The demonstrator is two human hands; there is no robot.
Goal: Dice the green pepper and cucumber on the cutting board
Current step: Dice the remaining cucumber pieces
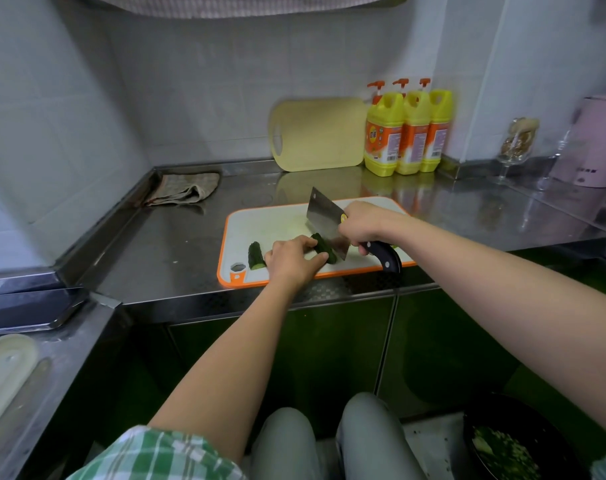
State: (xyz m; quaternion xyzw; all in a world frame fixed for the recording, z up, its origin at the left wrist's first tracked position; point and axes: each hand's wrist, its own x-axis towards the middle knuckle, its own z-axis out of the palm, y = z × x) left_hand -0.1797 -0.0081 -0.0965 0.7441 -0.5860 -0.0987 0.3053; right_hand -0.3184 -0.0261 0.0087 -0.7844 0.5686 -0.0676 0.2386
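Roughly near-to-far cucumber (320, 245) alongside cleaver (324, 216)

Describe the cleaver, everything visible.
The cleaver has a broad rectangular steel blade with a small hole at its far top corner and a yellow sticker near the handle. The handle is black and curved, and its end overhangs the board's near edge. The right hand grips the handle close to the blade. The blade stands upright, edge down on the cucumber that the left hand holds.
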